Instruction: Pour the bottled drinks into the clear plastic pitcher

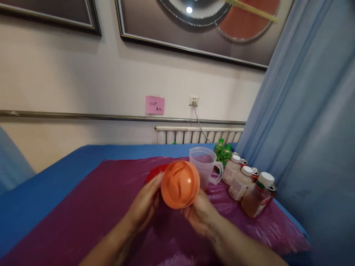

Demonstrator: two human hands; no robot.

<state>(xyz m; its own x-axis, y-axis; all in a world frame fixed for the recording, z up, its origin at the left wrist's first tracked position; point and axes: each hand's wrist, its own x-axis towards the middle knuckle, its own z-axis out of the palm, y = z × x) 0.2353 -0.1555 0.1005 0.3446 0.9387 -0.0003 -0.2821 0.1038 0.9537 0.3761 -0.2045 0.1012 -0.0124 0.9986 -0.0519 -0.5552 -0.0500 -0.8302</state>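
Orange round plastic bowl (180,184), raised above a magenta plastic sheet (83,207), sits between left hand (145,207) and right hand (201,214), fingers apparently clamped on its sides, before a clear plastic measuring jug (205,166)

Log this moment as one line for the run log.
left hand: grips round orange plastic lid | right hand: grips same lid | behind: clear plastic measuring jug | surface: purple plastic sheet

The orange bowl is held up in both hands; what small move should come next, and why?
Probably lower the orange bowl onto the purple sheet. The left hand and right hand hold it in the air, bottom toward the camera, close to the clear jug, so setting it down straight avoids a bump.
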